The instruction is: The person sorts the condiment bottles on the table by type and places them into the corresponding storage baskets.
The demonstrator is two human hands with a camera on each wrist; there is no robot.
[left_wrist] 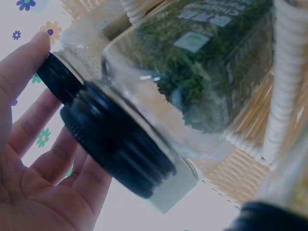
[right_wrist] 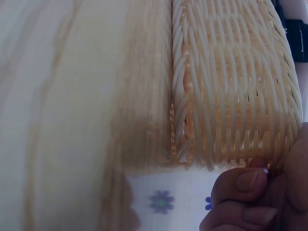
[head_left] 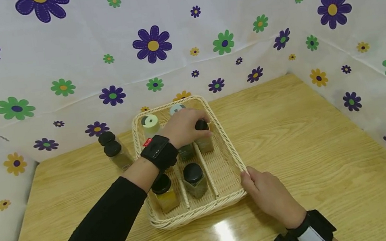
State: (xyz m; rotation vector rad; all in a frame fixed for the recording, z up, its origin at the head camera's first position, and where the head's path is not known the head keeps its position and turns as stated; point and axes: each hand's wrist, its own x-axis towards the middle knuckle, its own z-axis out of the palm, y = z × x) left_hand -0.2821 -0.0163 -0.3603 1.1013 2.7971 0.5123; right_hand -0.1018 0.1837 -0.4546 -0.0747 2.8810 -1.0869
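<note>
A wicker basket with lengthwise dividers holds several glass spice jars. My left hand reaches over it and pinches the black lid of a spice jar with pale contents, at the right divider. In the left wrist view, the thumb lies on that lid, with the fingers behind it. Beside it is a jar of green herbs. My right hand grips the basket's near right corner; in the right wrist view its fingers curl at the woven side.
Nearer in the basket stand a jar of yellow powder and a dark-filled jar. A pale green-lidded container and a light-blue-topped one are at the far end. Two black-lidded jars stand left of the basket. Flowered cloth hangs behind.
</note>
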